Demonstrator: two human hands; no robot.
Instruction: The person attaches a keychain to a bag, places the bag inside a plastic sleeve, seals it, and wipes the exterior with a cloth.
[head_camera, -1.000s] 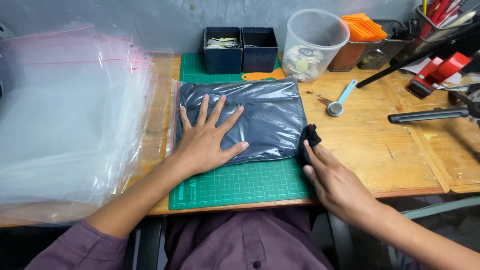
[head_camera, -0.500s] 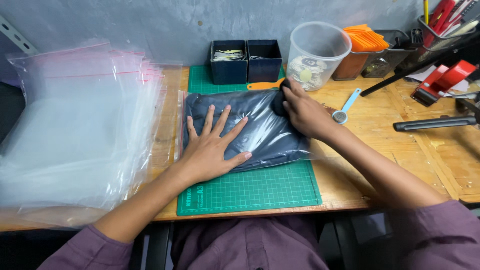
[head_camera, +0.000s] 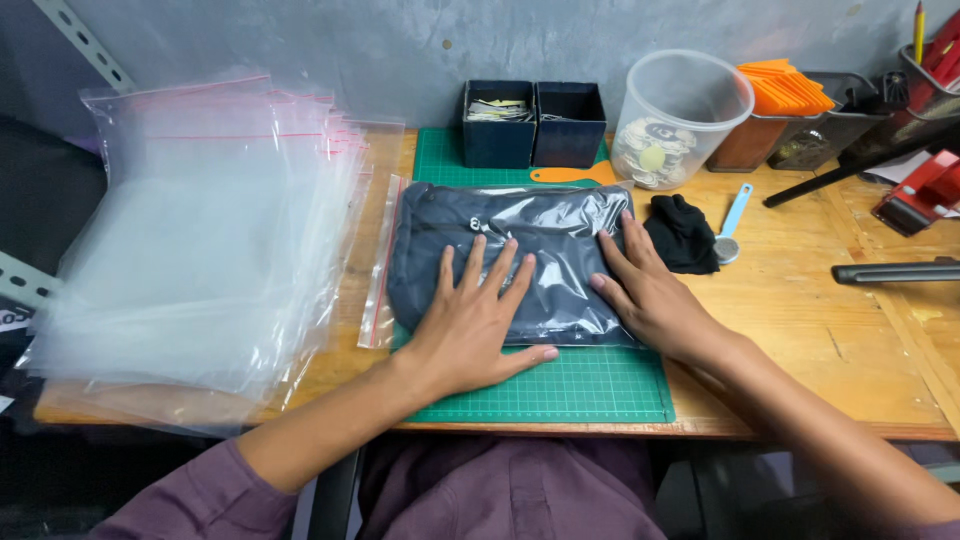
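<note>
Nearest the desk's front edge, the green cutting mat (head_camera: 560, 390) lies squarely on the wooden desk (head_camera: 800, 350), and both hands rest on what it carries. The left hand (head_camera: 475, 325) lies flat with its fingers fanned out, palm down on the near half of the bagged dark garment (head_camera: 520, 255). The right hand (head_camera: 650, 295) is also flat and open, its fingers together and pressing the bag's right end; neither hand pinches anything.

That garment, sealed inside a clear glossy plastic bag, sits on the middle of the mat with its long axis running left to right, parallel to the desk's front edge. The bag's red-lined zip strip (head_camera: 378, 270) sticks out at the left end, so the bag's mouth points toward the desk's left edge.

Over the left edge of the desk, a loose stack of empty clear zip bags (head_camera: 200, 240) spreads well apart from the hands. Just beside the right hand's fingertips lies a small black cloth (head_camera: 682, 232), and next to it a light blue handled tool (head_camera: 732, 225).

Farther back, an orange scraper (head_camera: 575, 174) lies at the mat's far edge. Along the desk's rear edge stand two dark square boxes (head_camera: 535, 125), a clear plastic tub (head_camera: 680, 120) holding round pieces, and a bin of orange cards (head_camera: 780, 100).
</note>
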